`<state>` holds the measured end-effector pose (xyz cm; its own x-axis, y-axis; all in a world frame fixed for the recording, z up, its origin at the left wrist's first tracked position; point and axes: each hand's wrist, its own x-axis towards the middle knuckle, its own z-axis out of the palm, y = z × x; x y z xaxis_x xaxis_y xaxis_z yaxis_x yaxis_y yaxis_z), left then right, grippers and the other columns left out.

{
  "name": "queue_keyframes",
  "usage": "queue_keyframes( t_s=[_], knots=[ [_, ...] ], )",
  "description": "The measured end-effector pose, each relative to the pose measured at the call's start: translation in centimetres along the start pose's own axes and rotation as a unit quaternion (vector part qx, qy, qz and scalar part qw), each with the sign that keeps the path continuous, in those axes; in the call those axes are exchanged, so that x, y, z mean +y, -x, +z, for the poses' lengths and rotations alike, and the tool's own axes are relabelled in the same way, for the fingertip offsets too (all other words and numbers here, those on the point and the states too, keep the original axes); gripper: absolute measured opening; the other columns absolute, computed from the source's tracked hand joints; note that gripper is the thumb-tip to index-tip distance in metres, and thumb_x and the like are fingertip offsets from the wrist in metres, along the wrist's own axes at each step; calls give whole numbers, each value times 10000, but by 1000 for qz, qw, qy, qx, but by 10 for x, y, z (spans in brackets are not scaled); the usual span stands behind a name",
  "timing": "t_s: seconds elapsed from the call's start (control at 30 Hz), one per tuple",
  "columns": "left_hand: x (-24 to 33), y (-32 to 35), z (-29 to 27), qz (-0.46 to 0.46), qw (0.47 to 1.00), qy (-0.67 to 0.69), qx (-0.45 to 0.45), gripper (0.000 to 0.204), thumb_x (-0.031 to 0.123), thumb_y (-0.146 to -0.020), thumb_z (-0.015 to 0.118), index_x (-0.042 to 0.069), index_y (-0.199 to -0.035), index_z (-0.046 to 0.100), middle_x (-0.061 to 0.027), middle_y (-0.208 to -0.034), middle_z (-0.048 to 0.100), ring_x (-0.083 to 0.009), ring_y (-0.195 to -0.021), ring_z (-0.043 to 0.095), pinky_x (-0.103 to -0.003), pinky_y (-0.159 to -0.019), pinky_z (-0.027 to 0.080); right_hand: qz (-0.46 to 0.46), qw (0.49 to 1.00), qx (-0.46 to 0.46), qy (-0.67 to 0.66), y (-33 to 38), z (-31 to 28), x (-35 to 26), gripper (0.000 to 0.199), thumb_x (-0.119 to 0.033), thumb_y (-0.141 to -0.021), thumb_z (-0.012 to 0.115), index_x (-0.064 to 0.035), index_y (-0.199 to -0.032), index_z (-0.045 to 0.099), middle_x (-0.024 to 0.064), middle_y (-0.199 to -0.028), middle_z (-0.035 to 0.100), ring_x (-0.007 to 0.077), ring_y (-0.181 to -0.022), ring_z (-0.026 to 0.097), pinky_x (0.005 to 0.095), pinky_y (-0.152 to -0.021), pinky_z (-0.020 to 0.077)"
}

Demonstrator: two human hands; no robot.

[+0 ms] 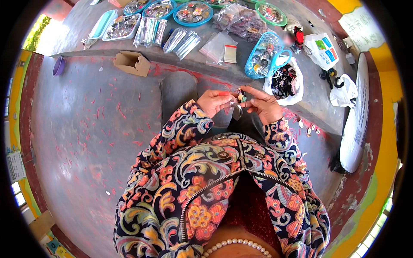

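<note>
My left hand [216, 101] and my right hand [264, 104] meet above my lap, fingertips pinched together on a small trinket with coloured beads [241, 97]. A small clear plastic bag [236, 112] hangs just below my fingers. Both arms wear colourful patterned sleeves. I sit on a grey concrete floor with my dark-trousered legs stretched forward.
Ahead lie a blue basket of small items [263, 55], a white bag of dark pieces [285, 81], clear packets [180, 41], blue and green trays [192, 13], a cardboard box [132, 63] and a purple bowl [59, 66]. Red scraps litter the floor.
</note>
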<state>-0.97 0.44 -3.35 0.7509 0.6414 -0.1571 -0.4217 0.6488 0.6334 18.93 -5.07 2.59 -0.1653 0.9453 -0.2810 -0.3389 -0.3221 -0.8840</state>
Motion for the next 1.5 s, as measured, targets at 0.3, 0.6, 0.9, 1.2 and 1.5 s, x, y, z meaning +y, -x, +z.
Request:
queue_keyframes(
  t_s=[0.3, 0.6, 0.9, 1.2, 1.5],
  knots=[
    [-5, -1, -8, -18, 982, -178, -56, 279, 124, -859, 480, -101, -1012, 540, -155, -983, 574, -216, -914, 559, -324, -847, 412, -7, 973, -27, 229, 0, 7, 4, 428, 70, -769, 408, -64, -1164, 506, 55, -1042, 552, 88, -718, 564, 195, -592, 451],
    [-7, -1, -5, -22, 990, -139, -30, 274, 178, -852, 510, -23, -1028, 570, -93, -968, 602, -130, -865, 565, -240, -702, 413, -122, 903, 16, 412, -2, 5, 8, 365, 24, -733, 534, -43, -1091, 547, 33, -847, 544, 64, -576, 514, 179, -521, 411],
    [-6, -1, -4, -31, 991, -125, -35, 224, 175, -852, 520, 6, -973, 605, -67, -956, 614, -84, -785, 556, -202, -616, 405, -57, 933, 94, 343, -7, -6, 19, 210, -57, -779, 557, -18, -982, 594, 14, -704, 553, 44, -437, 450, 183, -400, 358],
    [-4, -1, -1, -9, 987, -148, -55, 222, 167, -863, 500, -1, -965, 602, -81, -1030, 583, -93, -832, 549, -217, -623, 416, 38, 965, 172, 193, -13, -25, 23, 134, -80, -796, 546, -1, -889, 601, 9, -632, 556, 43, -378, 421, 180, -344, 298],
    [7, 4, 8, -13, 993, -118, 0, 244, 204, -852, 518, 10, -983, 587, -82, -942, 598, -180, -845, 597, -243, -576, 470, -68, 937, 247, 238, -10, -12, 20, 148, -89, -815, 532, -9, -922, 594, 10, -658, 555, 44, -410, 434, 180, -375, 321]
  ],
)
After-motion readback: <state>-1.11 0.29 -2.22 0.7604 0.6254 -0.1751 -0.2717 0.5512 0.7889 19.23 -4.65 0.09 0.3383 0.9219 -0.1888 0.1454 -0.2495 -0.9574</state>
